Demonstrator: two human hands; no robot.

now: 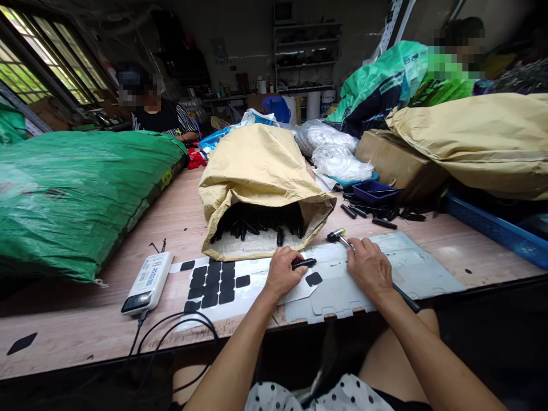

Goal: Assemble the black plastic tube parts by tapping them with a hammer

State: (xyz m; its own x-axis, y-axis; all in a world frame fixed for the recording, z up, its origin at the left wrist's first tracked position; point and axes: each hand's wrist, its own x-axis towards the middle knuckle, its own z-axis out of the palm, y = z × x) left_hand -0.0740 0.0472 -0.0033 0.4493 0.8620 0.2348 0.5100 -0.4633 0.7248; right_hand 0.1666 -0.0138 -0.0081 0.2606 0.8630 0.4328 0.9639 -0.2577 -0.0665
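Observation:
My left hand (283,272) is closed around a short black tapered tube (305,263) held low over the worktop. In my right hand (369,266) is a small hammer (338,234) with a metal shaft; its black-and-yellow head points away to the left, and the black grip comes out below my palm. Under both hands lies a grey plastic sheet (415,264). A white sheet bearing several black rounded-square stickers (213,278) is left of my left hand, and one loose black sticker (314,279) sits between the hands. Ahead, an open tan sack (261,165) holds many black pieces.
At the left are a green sack (77,194) and a white power bank (146,282) with a black cable. To the right lie loose black tubes (384,223), a dark blue tray (375,192), a cardboard box (400,162) and a blue basket (492,225). Two people sit farther back.

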